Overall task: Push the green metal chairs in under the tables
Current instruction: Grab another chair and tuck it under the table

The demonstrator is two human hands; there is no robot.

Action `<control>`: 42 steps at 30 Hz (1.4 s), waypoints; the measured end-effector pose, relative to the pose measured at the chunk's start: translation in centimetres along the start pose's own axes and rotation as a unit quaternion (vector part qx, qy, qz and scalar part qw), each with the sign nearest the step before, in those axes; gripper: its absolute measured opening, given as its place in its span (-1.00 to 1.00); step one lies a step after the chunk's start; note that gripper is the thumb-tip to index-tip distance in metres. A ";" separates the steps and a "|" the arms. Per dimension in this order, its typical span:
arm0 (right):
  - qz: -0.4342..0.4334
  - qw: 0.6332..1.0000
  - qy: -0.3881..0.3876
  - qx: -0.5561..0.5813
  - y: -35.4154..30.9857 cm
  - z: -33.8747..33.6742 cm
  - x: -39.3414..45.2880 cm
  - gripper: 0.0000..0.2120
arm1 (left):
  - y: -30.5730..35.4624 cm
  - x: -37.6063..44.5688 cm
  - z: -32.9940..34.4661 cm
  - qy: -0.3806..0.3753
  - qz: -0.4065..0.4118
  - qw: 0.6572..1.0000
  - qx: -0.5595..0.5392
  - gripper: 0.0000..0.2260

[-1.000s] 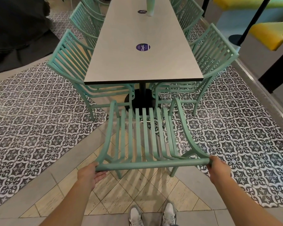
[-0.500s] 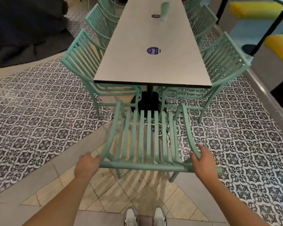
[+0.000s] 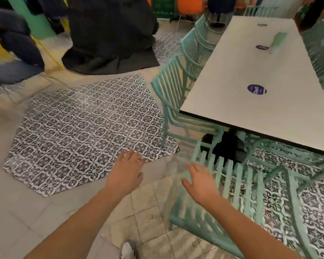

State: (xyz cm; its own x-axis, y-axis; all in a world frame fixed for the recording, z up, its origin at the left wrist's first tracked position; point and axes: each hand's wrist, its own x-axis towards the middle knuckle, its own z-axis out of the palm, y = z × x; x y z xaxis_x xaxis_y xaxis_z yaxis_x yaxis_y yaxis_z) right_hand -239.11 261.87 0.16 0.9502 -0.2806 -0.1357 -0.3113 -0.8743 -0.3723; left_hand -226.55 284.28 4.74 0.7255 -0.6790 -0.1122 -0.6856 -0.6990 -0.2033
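Head view is showing us both of our hands held out over the floor with nothing in them. Our left hand [image 3: 128,170] is hovering with fingers spread and straight above the edge of the patterned tile patch [image 3: 79,131], clear of any furniture. Our right hand [image 3: 201,181] is reaching with its fingers loosely extended over the slatted back of the nearest green chair [image 3: 238,200]; motion blur is keeping us from telling whether the fingertips are touching the slats, but they are not curling around anything. That chair is standing at the short end of the long counter [image 3: 260,86], its front part reaching toward the black pedestal base [image 3: 230,146] beneath the counter edge, while its back is lying outside the counter's edge, over the plain beige tiles. Another green chair [image 3: 173,94] is sitting along the counter's left side, its seat tucked under the top. A round purple sticker [image 3: 256,89] is lying on the counter surface, and farther along a pale green bottle [image 3: 278,43] is standing on it. A dark draped shape [image 3: 110,34] is resting on the floor beyond the patterned tiles. The toe of a grey shoe [image 3: 127,250] is showing at the bottom edge.
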 end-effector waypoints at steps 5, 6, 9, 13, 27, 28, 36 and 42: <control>0.008 1.000 -0.030 -0.002 -9.5 4.1 8.8 -0.44 | -11.9 2.8 2.2 -0.011 -0.016 0.998 -0.056 -0.56; 0.019 0.999 -0.035 0.007 -10.9 4.6 9.9 -0.44 | -13.7 3.4 2.2 -0.010 -0.022 0.997 -0.078 -0.56; 0.057 0.997 -0.049 0.030 -15.3 5.3 13.9 -0.42 | -19.4 6.1 2.0 -0.005 -0.018 0.994 -0.105 -0.56; 0.076 0.997 -0.022 0.025 -18.7 4.6 21.2 -0.43 | -25.1 12.4 1.3 0.013 0.019 0.997 -0.078 -0.57; 0.149 0.985 0.036 0.078 -24.5 1.7 55.0 -0.42 | -43.7 42.3 -0.5 -0.036 0.126 0.991 0.008 -0.58; 0.152 0.985 0.044 0.074 -24.7 0.9 57.2 -0.44 | -44.8 44.6 -0.8 -0.031 0.132 0.991 0.005 -0.57; 0.230 0.968 0.089 0.041 -24.9 -1.7 74.2 -0.43 | -51.5 65.4 0.9 0.000 0.213 0.977 -0.029 -0.51; 0.333 0.936 0.117 0.006 -24.5 -4.0 83.0 -0.48 | -54.1 79.5 0.4 -0.004 0.326 0.945 -0.031 -0.57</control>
State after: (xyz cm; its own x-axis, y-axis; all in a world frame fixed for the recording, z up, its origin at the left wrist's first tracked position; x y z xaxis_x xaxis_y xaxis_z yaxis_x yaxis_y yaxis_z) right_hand -152.59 258.40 1.64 0.5230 -0.8411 -0.1377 -0.8338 -0.4715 -0.2872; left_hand -131.80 268.22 6.40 0.1484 -0.9682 -0.2015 -0.9889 -0.1452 -0.0305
